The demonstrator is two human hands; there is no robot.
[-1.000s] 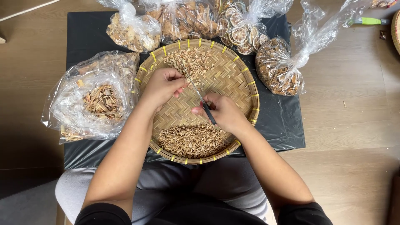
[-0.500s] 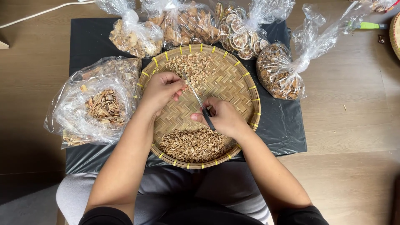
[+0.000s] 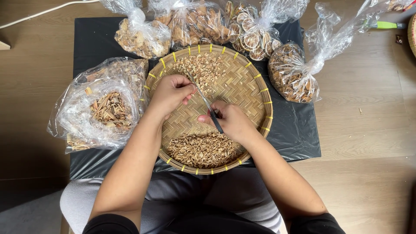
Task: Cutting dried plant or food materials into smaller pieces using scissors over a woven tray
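Right hand (image 3: 232, 122) clamped on scissors (image 3: 208, 106); left hand (image 3: 170, 93) pinched shut at blade tips, what it grips too small to tell. Both over woven tray (image 3: 260, 86): pale bits (image 3: 203, 67) at far side, brown pile (image 3: 203, 149) near. Open bag (image 3: 97, 110) of sticks at left.

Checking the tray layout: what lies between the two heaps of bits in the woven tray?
In the head view, both hands lie between the far heap and near heap: the left hand and the right hand holding scissors, over bare tray.

Right hand (image 3: 232, 121) hides the scissors' (image 3: 208, 106) handles (blades show).
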